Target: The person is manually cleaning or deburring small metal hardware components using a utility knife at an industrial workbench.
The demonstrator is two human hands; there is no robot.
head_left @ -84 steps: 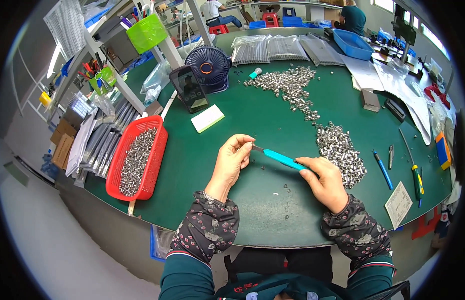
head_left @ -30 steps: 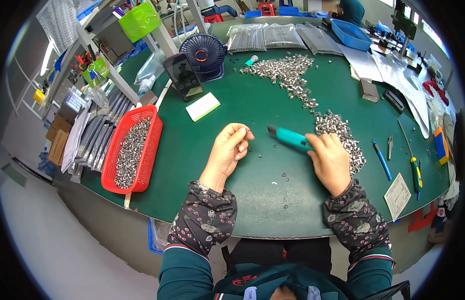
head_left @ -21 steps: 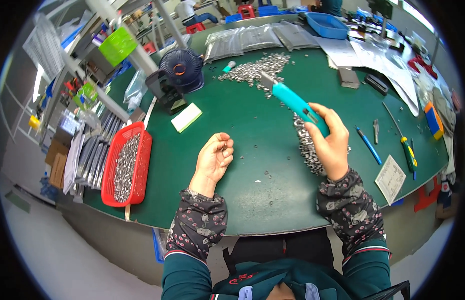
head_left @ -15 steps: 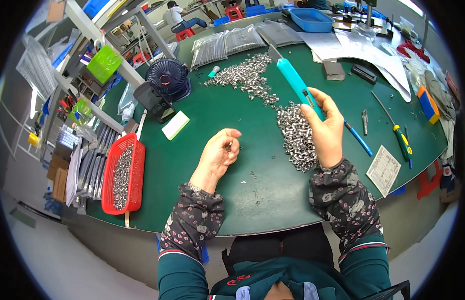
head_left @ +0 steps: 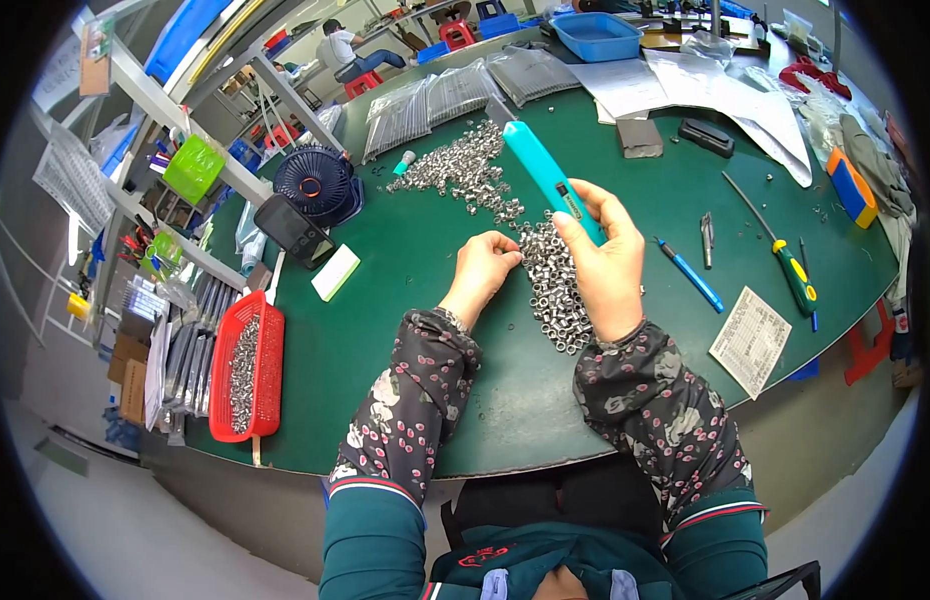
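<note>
So the red basket (head_left: 269, 375) of metal bits sits well left of the left fingers, probably parked there so the work patch stays free. The left hand (head_left: 482, 268) reaches forward, palm turned inward, fingertips bunched at the near pile of metal rings (head_left: 557, 305); can't tell if they're actually pinching one. The teal utility knife (head_left: 547, 175) slants up and away from the right fingers, blade out past the left ones, which I guess is for safety. Right hand (head_left: 612, 270) grips its lower handle, thumb along it, wrist cocked up. Blue pen (head_left: 690, 275) lies right of those fingers.
</note>
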